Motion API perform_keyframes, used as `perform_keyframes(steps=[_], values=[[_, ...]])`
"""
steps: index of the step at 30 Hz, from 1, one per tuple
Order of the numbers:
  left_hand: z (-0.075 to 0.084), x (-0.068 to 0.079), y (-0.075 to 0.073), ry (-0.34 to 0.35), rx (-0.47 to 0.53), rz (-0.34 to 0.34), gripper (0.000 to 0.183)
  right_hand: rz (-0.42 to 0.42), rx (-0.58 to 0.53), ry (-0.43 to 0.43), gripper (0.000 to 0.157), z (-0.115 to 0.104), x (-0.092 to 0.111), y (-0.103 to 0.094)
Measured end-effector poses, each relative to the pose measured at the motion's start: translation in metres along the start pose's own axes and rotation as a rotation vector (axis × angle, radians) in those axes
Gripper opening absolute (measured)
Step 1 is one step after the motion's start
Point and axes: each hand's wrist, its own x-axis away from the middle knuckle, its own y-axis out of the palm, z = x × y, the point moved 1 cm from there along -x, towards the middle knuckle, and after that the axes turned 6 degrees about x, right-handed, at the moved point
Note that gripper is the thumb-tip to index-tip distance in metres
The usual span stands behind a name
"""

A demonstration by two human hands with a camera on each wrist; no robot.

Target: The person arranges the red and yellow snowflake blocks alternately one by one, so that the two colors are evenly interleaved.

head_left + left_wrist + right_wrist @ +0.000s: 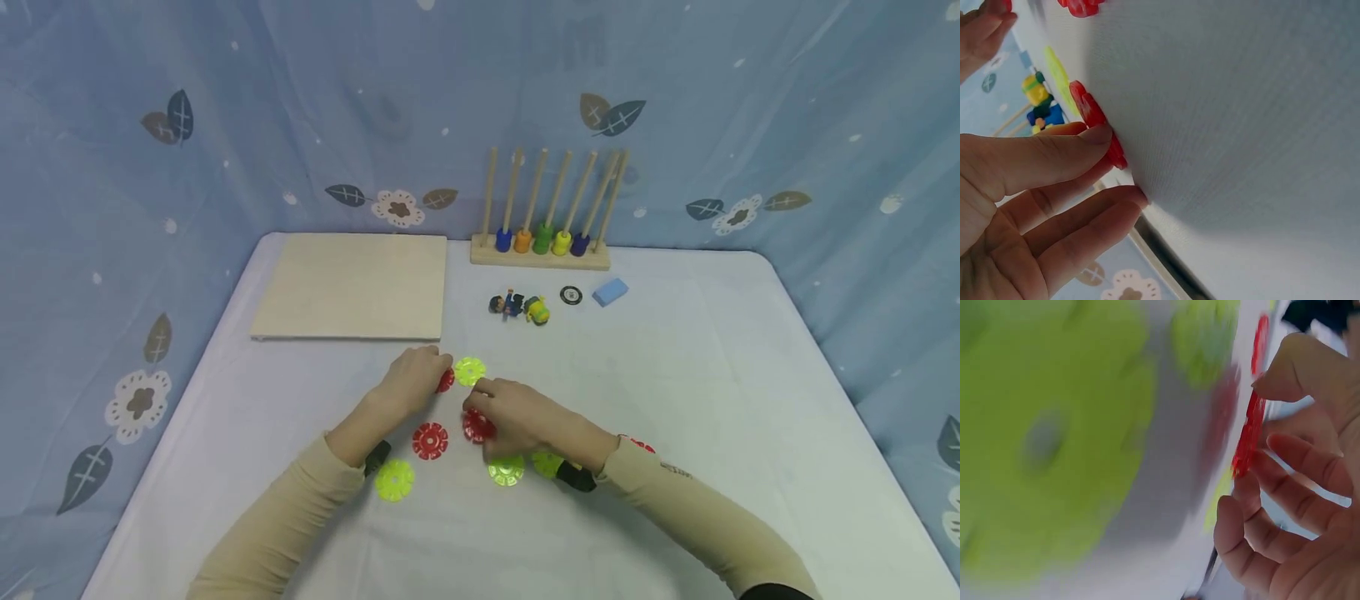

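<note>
My left hand (411,379) pinches a red flower-shaped disc (1088,103) between thumb and fingers, at the table surface near the board's front corner. In my right hand (517,412) is another red disc (1249,434), pinched by thumb and fingertips and tilted on edge close over the cloth. A yellow-green disc (470,371) lies flat between the hands, toward the back. In front of them sits a third red disc (430,441), with a yellow-green disc (394,480) to its left. Beneath the right hand lies one more yellow-green disc (507,472).
A pale wooden board (352,283) lies at the back left. Behind stands a wooden peg rack (540,256) with coloured beads. Two small figurines (517,307), a round black-and-white token (571,295) and a blue block (610,292) lie before it. The right sleeve partly hides a red disc (639,443).
</note>
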Motion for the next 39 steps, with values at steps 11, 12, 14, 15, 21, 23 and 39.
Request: perform_keyframes(steps=[11,12,14,15,21,23,39], values=[[-0.001,0.0,-0.001,0.002,0.016,-0.004,0.012,0.091,-0.103,0.159,0.054,0.065,0.003,-0.011],[0.0,0.0,-0.001,0.002,0.016,-0.002,0.012,0.088,-0.11,0.162,0.055,0.067,0.0,-0.011],[0.0,0.0,-0.002,0.0,0.016,-0.002,0.012,0.072,-0.118,0.174,0.056,0.071,-0.005,-0.011],[0.001,0.0,-0.002,-0.001,0.017,-0.002,0.012,0.065,-0.123,0.178,0.056,0.071,-0.007,-0.011],[0.003,0.0,-0.002,-0.015,0.024,-0.006,0.013,0.037,-0.14,0.194,0.056,0.071,-0.014,-0.009],[0.003,0.0,-0.002,-0.021,0.023,-0.009,0.013,0.031,-0.144,0.189,0.056,0.071,-0.015,-0.01],[0.001,0.0,-0.003,-0.012,-0.008,-0.016,0.014,0.024,-0.139,0.135,0.042,0.073,-0.014,-0.01]])
